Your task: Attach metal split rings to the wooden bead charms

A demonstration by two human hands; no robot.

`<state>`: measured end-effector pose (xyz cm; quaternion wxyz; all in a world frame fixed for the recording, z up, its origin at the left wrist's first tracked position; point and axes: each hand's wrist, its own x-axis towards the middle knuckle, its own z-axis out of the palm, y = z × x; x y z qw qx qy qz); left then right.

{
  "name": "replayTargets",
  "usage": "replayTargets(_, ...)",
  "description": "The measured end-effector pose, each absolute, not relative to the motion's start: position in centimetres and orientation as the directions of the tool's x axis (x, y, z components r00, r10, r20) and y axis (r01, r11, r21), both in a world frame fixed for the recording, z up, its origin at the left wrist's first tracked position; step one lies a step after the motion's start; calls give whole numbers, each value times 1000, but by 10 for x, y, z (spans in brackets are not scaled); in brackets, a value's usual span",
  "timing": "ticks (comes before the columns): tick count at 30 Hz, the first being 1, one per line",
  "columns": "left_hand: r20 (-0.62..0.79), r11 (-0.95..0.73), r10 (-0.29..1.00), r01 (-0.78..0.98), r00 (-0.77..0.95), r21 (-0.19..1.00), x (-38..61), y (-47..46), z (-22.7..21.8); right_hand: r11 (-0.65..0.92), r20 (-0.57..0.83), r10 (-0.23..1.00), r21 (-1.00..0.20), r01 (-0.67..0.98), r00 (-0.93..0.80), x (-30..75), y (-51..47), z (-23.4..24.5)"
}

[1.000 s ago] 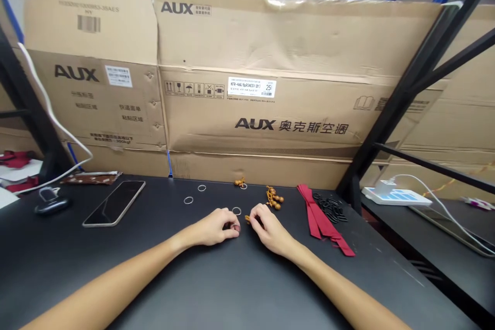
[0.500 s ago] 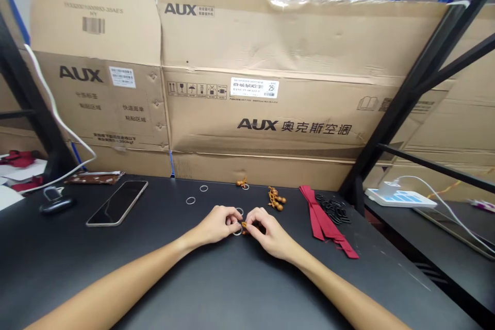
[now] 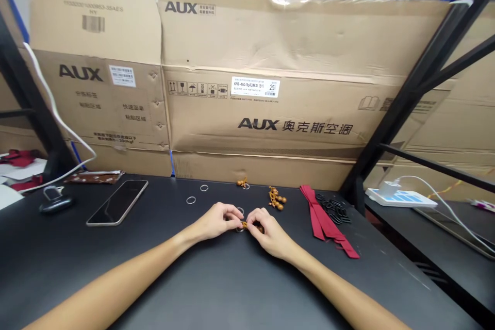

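Observation:
My left hand [image 3: 218, 221] is closed in a pinch at a thin metal ring [image 3: 240, 230], partly hidden under its fingertips. My right hand [image 3: 271, 232] pinches an orange-brown cord [image 3: 245, 225], whose looped end reaches the left fingertips at the ring. Whether the cord passes through the ring is too small to tell. A dark wooden bead [image 3: 261, 229] shows within the right fingers. Just behind the fingertips lies another metal ring [image 3: 240, 211], partly covered by the left hand.
Further back are two loose rings [image 3: 191, 200], a beaded cord beside a ring [image 3: 246, 186], and a pile of beaded cords [image 3: 277, 199]. Red ribbons [image 3: 324, 221] and black clips [image 3: 335, 210] lie right. A phone [image 3: 118, 203] lies left; cardboard [image 3: 263, 108] stands behind.
The left fingertips have moved slightly right, closer to the cord, and cover more of the ring. The bead shows more plainly within my right fingers.

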<state>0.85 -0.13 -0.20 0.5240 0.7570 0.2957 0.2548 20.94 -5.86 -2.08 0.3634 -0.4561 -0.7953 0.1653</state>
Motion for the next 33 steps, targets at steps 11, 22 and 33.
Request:
replayTargets(11, 87, -329, 705, 215, 704, 920, 11, -4, -5, 515, 454, 850, -602, 611, -269, 209, -58, -19)
replayTargets(22, 121, -370, 704, 215, 700, 904, 11, -5, -5, 520, 478, 832, -498, 694, -281, 205, -58, -23)
replayTargets(33, 150, -416, 667, 198, 730, 888, 11, -6, -5, 481, 440, 859, -517, 708, -262, 204, -57, -21)
